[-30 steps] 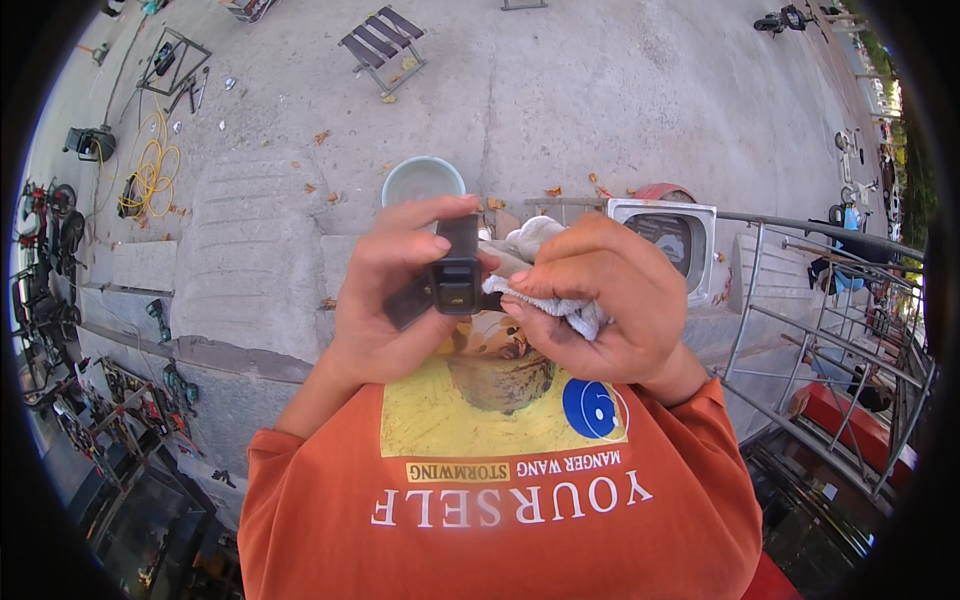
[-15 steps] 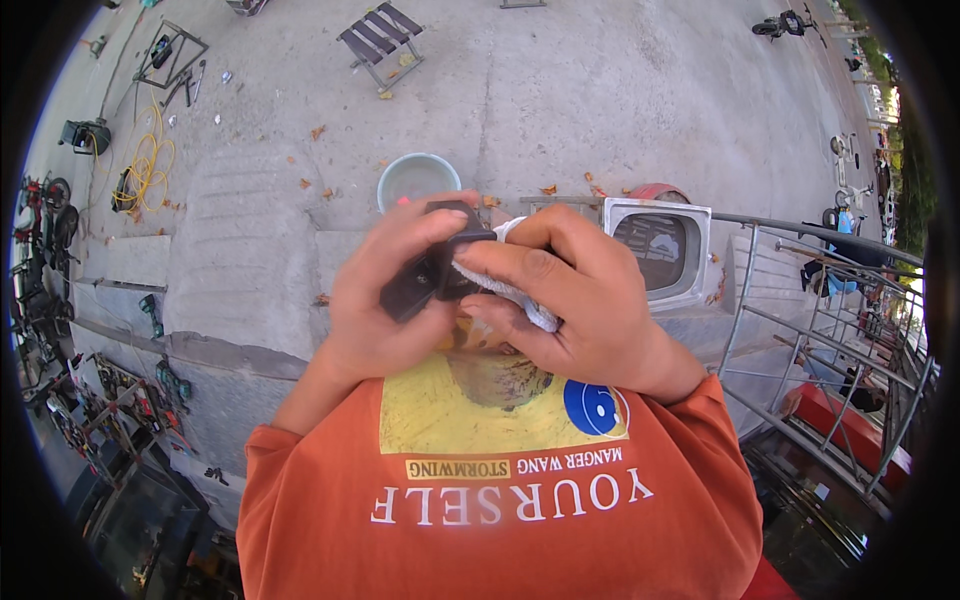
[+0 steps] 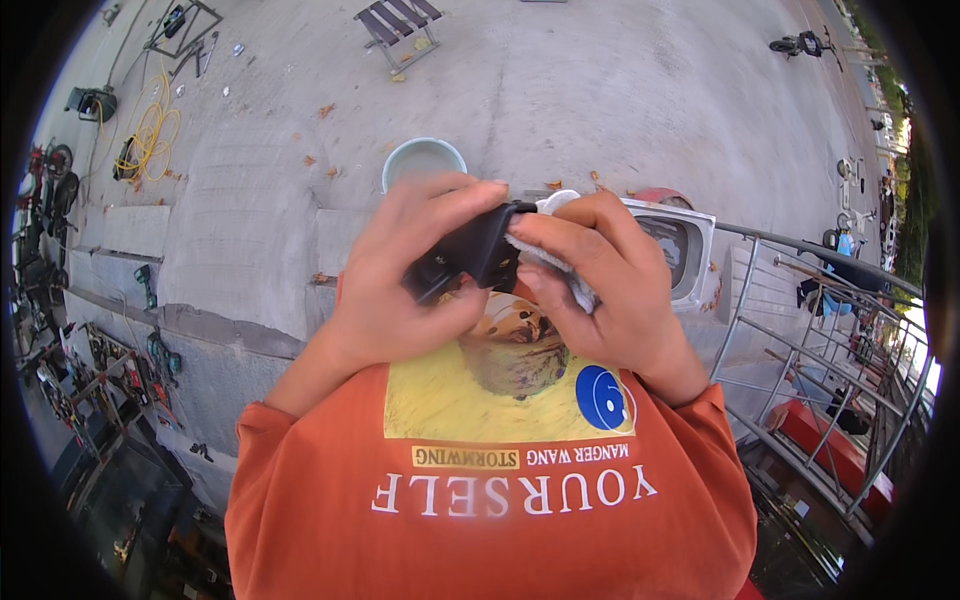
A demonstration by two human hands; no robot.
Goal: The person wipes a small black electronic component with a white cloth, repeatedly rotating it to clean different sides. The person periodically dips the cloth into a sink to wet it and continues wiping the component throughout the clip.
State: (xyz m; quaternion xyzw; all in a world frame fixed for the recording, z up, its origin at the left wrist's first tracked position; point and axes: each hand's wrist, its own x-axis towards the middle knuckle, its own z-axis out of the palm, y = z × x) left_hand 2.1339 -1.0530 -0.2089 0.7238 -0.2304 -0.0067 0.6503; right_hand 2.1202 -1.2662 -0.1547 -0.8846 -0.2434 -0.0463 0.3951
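Note:
Close in front of my chest, my left hand [image 3: 405,270] grips a black, box-shaped part [image 3: 490,245] with a hollow in its near side. Its exact kind does not show. My right hand [image 3: 615,280] pinches a white cloth [image 3: 560,262], pressing its edge against the right end of the black part. Fingers cover much of both things. Behind my left hand, a pale blue basin [image 3: 425,157] stands on the ground, partly hidden by that hand.
A metal sink [image 3: 690,255] lies right of my hands, beside a pipe frame [image 3: 780,330]. Ahead is a folding stool [image 3: 397,30]. A yellow cable [image 3: 152,135] coils at the left, near a cordless drill [image 3: 160,355]. Dry leaves dot the concrete.
Both hands have shifted a little to the right with the black part and the cloth. The black part is turned, so its hollow side shows more. The whole view has shifted slightly.

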